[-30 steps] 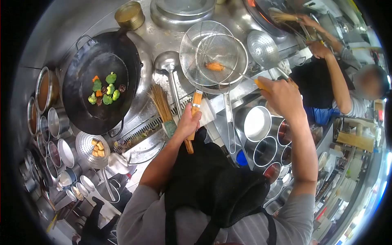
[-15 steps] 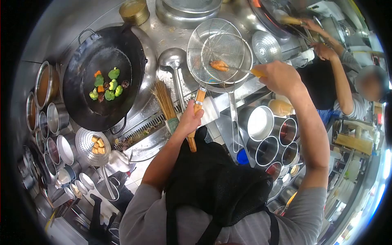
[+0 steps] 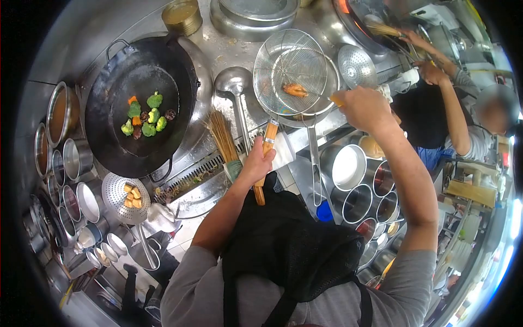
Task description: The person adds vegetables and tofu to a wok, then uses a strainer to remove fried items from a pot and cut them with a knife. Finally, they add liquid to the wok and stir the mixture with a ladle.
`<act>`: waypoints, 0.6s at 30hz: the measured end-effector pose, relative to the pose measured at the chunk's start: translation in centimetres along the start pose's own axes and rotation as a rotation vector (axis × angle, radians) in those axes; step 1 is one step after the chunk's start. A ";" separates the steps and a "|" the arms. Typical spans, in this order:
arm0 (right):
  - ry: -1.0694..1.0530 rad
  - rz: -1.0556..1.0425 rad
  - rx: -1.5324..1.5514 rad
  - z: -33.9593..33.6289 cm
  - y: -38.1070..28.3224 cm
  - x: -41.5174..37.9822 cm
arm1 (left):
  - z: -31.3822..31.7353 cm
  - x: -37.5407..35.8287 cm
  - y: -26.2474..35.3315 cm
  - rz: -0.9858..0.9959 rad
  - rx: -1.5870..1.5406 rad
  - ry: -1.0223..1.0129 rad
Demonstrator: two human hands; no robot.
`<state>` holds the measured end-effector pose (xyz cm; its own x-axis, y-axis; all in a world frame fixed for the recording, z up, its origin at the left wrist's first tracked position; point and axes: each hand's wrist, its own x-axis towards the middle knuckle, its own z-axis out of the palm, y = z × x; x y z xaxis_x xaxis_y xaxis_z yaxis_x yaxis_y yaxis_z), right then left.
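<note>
My left hand [image 3: 258, 162] is wrapped round the wooden handle [image 3: 269, 136] of a wire mesh strainer [image 3: 283, 57]. The strainer lies over a round metal pan. In my right hand [image 3: 362, 109] is a thin tool with a yellowish handle [image 3: 338, 100], reaching over the mesh. Close to its tip, an orange-brown piece of food [image 3: 295, 90] rests in the strainer. At the left, a black wok [image 3: 103, 92] holds broccoli [image 3: 154, 100], orange pieces and dark round pieces. Between the wok and the strainer lies a metal ladle [image 3: 233, 80].
A bamboo brush [image 3: 222, 139] stands by my left hand. A perforated skimmer [image 3: 117, 210] holds tan cubes [image 3: 132, 197] at lower left. Another skimmer [image 3: 357, 65] lies at upper right. Metal pots [image 3: 357, 203] stand right of me. A co-worker [image 3: 463, 120] works at the far right.
My right hand has shifted slightly left and down with its tool. The food piece is now turned differently in the strainer. The co-worker's brush has moved left.
</note>
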<state>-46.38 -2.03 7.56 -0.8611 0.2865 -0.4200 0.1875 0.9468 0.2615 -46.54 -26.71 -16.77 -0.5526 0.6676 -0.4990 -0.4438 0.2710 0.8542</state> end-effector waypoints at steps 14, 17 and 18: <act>-0.104 0.039 -0.050 -0.2 -2.8 1.7 | 0.3 0.0 0.4 -0.001 -0.041 -0.019; -0.153 0.049 -0.086 -1.0 -2.4 3.0 | 0.4 -0.2 0.8 -0.009 0.000 -0.010; -0.150 0.052 -0.083 -1.6 -2.1 3.5 | 0.5 -0.2 0.9 -0.007 0.003 -0.012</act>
<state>-50.56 -3.23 6.96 -0.7698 0.3593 -0.5276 0.1847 0.9166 0.3547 -46.45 -26.27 -15.85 -0.5411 0.6738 -0.5032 -0.4452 0.2782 0.8511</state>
